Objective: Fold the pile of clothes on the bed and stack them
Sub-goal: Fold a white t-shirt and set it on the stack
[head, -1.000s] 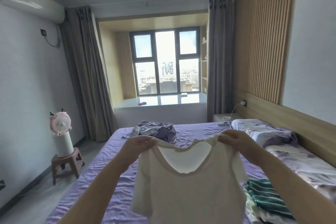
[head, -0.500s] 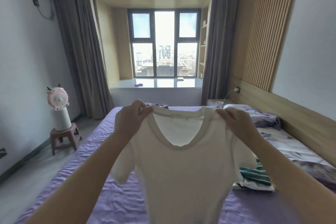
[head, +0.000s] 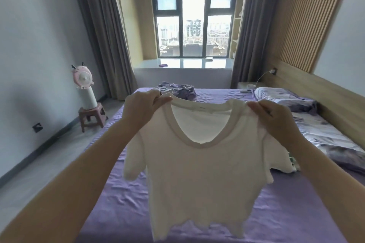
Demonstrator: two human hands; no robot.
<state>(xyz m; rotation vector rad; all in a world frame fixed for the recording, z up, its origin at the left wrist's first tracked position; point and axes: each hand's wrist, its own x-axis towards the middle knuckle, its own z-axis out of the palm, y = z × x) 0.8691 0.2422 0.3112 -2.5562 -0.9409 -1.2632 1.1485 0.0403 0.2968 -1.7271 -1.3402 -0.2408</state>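
A white short-sleeved T-shirt [head: 201, 179] hangs spread out in the air over the purple bed [head: 122, 203]. My left hand [head: 144, 106] pinches its left shoulder and my right hand [head: 276, 116] pinches its right shoulder, both at the neckline. The hem hangs down near the bottom of the view. A crumpled purple-grey heap of clothes [head: 177, 89] lies at the far end of the bed. A sliver of a green striped garment [head: 292, 161] shows behind the shirt's right sleeve; the rest of it is hidden.
A pillow and a floral quilt [head: 324, 136] lie along the wooden headboard on the right. A pink fan on a white cylinder stands on a small stool [head: 91, 116] left of the bed. Grey floor runs along the left side. Window seat and curtains stand beyond the bed.
The shirt has been lifted and held further out, so that its whole length hangs in view. The view has tilted down, showing more of the bed. Both hands keep their hold on the shoulders.
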